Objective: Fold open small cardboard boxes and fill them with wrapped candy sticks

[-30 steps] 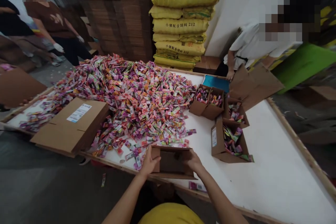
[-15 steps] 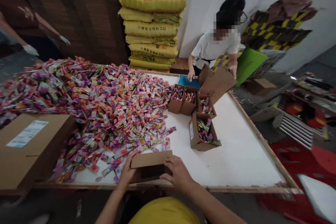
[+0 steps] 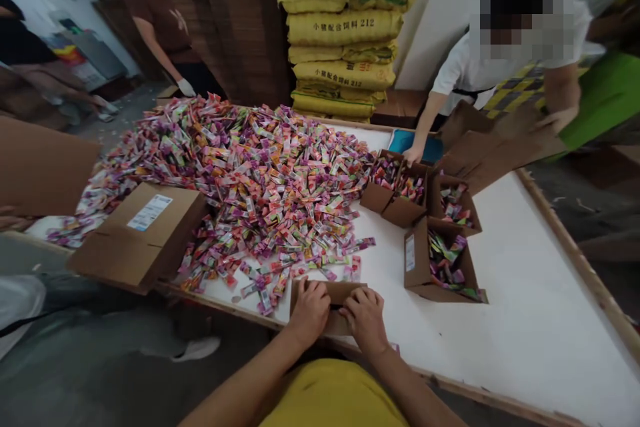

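Note:
At the table's near edge, a small cardboard box (image 3: 341, 291) sits between my hands, its flaps nearly meeting over a narrow dark gap. My left hand (image 3: 311, 312) is closed over the left side of the box, fingers bent onto a flap. From the other side my right hand (image 3: 365, 320) grips the right part in the same way, its fingertips at the gap. What lies inside the box is hidden. Just beyond and to the left spreads a big heap of small, colourful wrapped packets (image 3: 280, 187).
An open box of packets (image 3: 417, 273) stands to the right, with more filled boxes (image 3: 395, 203) behind it. A larger closed carton (image 3: 135, 240) rests at left. Across the table a co-worker in a white shirt (image 3: 453, 73) handles cardboard. Yellow sacks (image 3: 345, 27) are stacked behind.
My hands have moved inward over the box, and its opening has narrowed to a slit. The view has swung left, bringing in another person's carton at the left edge. The co-worker's hand now touches a filled box.

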### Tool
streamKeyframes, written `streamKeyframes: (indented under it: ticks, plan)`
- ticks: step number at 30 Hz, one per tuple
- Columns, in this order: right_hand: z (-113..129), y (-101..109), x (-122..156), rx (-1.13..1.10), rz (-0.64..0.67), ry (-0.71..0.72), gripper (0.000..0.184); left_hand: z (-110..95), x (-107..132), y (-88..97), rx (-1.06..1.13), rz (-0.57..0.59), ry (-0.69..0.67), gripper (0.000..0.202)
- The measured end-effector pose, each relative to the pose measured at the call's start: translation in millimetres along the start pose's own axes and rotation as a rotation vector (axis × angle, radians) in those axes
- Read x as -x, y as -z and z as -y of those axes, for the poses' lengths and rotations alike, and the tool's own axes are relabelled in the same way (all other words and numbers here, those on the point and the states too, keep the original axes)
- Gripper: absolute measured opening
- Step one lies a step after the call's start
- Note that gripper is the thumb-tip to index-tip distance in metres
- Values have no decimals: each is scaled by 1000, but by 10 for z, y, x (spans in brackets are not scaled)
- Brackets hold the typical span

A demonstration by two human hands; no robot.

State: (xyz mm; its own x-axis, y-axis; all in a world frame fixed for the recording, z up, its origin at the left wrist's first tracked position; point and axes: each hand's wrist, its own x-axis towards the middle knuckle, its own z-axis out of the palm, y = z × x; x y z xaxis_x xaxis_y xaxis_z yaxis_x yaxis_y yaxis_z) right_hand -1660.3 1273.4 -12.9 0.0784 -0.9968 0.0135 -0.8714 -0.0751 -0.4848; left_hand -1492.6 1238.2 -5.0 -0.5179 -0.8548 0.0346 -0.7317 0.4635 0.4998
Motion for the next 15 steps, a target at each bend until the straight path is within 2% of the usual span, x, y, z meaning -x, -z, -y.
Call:
streamKeyframes:
  ticks: [1,2,5,6,8,10,12,14,15]
  plan:
    - [4,3,16,-23,-9,6,8,17,17,21,10,26,-13,9]
    - [4,9,24,-61,-16,15,10,43,27,53,22,69,-41,22]
    - [-73,53,-38,-262,-5,33,13,112,5,159,-21,245,-149,97]
    - [-137,74,-102,-377,8,11,15,120,-6,190,-72,296,-156,108]
    - [-337,105,-296,-643,1,-110,21,114,14,252,-168,328,-77,107]
    - [-611,85,-556,-782,-28,-307,35,104,117,342,-175,241,127,98]
    - [-900,-13,-846,-730,-35,-482,52,128,237,496,-30,11,446,86]
    - [-1142,-174,-1154,-610,2,-579,61,235,208,734,306,-258,804,76]
    - [-1233,-263,-1321,-569,23,-599,62,327,85,875,512,-366,932,73]
